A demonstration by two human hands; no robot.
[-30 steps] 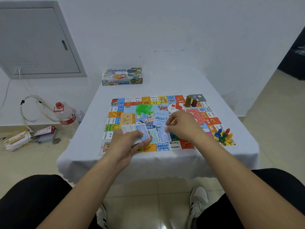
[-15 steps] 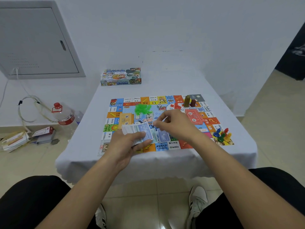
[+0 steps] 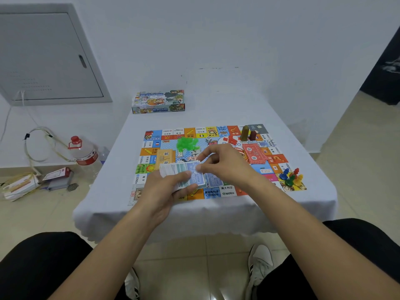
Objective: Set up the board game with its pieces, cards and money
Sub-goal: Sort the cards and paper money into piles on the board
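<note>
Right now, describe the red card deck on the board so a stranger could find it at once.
Start at the white-clothed table and the colourful game board spread on it. On the board's right half, beyond the right hand, lies the red card deck, flat and slightly askew. It is red with a scalloped edge, unlike the orange deck on the left half.

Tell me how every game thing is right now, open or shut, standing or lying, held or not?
Game box: shut, lying flat at the table's far edge.
Board: unfolded flat.
Paper money: fanned stack, gripped by left hand.
Right hand: pinching the top blue note.
Red cards: flat pile on board.
Orange cards: flat pile on board.
Pawns: upright, clustered on near right corner.
Die: resting on board.
Bottle: capped, on floor.
</note>
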